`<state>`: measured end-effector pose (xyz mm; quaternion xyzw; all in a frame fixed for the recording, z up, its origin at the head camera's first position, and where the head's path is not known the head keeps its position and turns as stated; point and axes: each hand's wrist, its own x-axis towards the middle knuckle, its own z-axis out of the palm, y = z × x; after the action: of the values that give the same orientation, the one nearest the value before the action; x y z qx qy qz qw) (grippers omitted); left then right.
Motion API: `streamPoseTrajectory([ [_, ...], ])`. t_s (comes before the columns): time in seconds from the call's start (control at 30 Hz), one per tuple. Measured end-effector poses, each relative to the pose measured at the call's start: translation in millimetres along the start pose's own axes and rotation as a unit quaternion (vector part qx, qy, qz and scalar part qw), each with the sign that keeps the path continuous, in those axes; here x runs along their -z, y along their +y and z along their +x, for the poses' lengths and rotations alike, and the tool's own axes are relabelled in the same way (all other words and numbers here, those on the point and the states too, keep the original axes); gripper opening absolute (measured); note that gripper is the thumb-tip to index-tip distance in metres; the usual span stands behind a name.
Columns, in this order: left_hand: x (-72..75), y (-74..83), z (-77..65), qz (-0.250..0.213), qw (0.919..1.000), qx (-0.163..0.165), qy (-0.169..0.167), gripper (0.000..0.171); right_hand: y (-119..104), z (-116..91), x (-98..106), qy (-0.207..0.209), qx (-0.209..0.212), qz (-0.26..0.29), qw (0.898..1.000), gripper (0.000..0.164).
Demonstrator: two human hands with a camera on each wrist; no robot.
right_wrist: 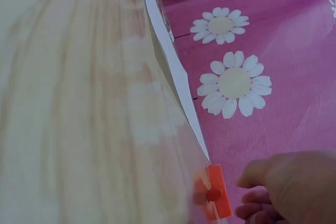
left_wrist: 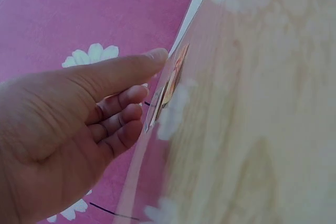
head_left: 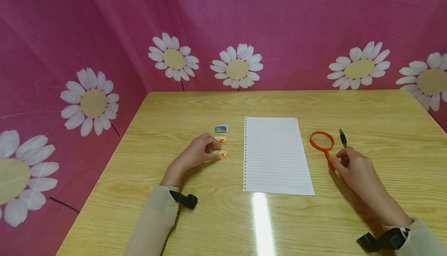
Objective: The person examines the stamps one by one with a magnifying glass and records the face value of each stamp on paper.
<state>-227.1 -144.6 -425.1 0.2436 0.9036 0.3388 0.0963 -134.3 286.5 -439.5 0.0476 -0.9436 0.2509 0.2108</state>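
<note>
Three small stamp-like pictures lie in a column left of the paper: a blue one (head_left: 221, 128) at the back, an orange-and-yellow one (head_left: 222, 140) in the middle, and a similar one (head_left: 222, 155) in front. My left hand (head_left: 195, 153) reaches over from the left, its fingers at the middle picture and its thumb at the front one; thumb and fingers stand apart. On the right, my right hand (head_left: 359, 170) hovers beside the handle of an orange-red magnifying glass (head_left: 327, 156), fingers loosely bent. The right wrist view shows a gap between that hand and the handle end (right_wrist: 218, 192).
A lined white sheet (head_left: 276, 155) with punched holes along its left edge lies mid-table. Beyond the right hand is a black pen (head_left: 343, 137), partly hidden by it. Pink flowered cloth (head_left: 286, 23) borders the wooden table (head_left: 195, 108) behind and at both sides.
</note>
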Motion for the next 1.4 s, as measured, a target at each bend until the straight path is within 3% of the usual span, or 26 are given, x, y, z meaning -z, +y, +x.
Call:
streamPoseTrajectory([
  [0.27,-6.1,11.4,-0.9,0.018,0.999,-0.04,-0.009,0.024,11,6,1,0.009,0.022,-0.002,1.0,0.017],
  [0.57,-17.4,27.7,-6.7,0.033,0.997,-0.059,-0.036,0.026,29,19,1,0.013,0.02,-0.005,1.0,0.018],
  [0.8,-23.9,38.8,-12.5,0.042,0.9946,-0.082,-0.047,0.026,34,28,3,-0.023,-0.01,-0.01,1.0,0.018],
  [1.4,-37.4,58.9,-19.9,0.036,0.9921,-0.075,-0.094,0.029,51,48,-1,-0.101,-0.064,0.006,0.993,0.035],
])
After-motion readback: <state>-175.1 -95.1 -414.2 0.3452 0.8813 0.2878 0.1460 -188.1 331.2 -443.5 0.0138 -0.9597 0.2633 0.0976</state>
